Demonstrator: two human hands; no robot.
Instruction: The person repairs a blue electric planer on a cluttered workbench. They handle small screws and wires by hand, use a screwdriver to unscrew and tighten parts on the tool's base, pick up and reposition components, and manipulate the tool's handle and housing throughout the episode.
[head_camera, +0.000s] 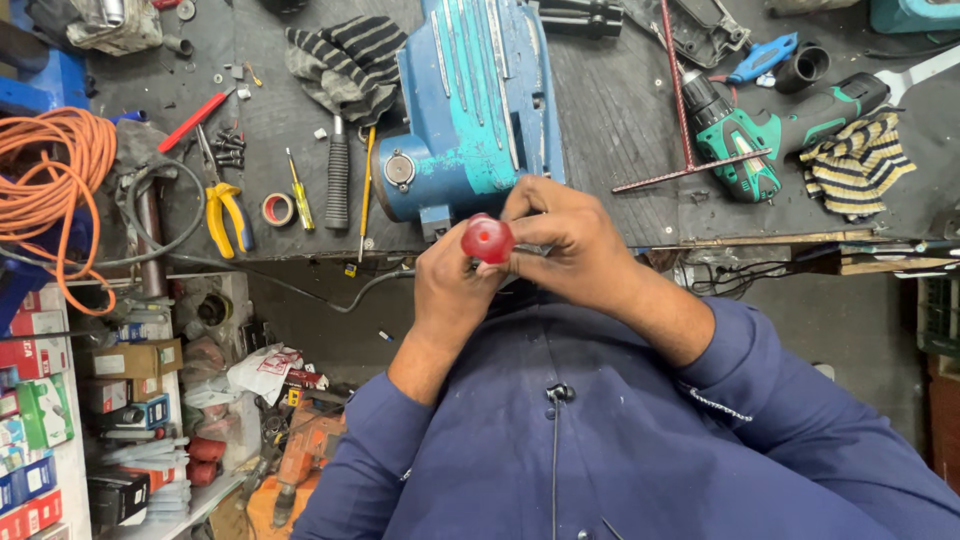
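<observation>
**Both hands closed on a red-handled tool at the surface's edge**

Navy sleeves fill the bottom of the head view, and from them two bare forearms rise to meet just in front of the dark surface (620, 120). Going left to right: the left hand (450, 285) has its grip curled shut around the shaft below a round, translucent red handle (487, 240), the fingers wrapped tight. The red handle stands between the two hands, touching both, held in the air just short of the surface's near edge. The right hand (570, 240) closes over it from the other side, its fingertips pinched against the handle's top and side. What lies under the handle is hidden by the hands.

On the surface, at far left, lies a coiled orange cable (50, 170). Next come yellow-handled pliers (225, 215), a small roll of tape (277, 209), a yellow screwdriver (299, 192) and a black-handled tool (338, 180). A striped cloth (345, 65) lies above these. Just beyond the hands sits a large blue machine housing (480, 100). Farther right lies a green cordless drill (770, 135), with a second striped cloth (857, 165) beside it.
</observation>
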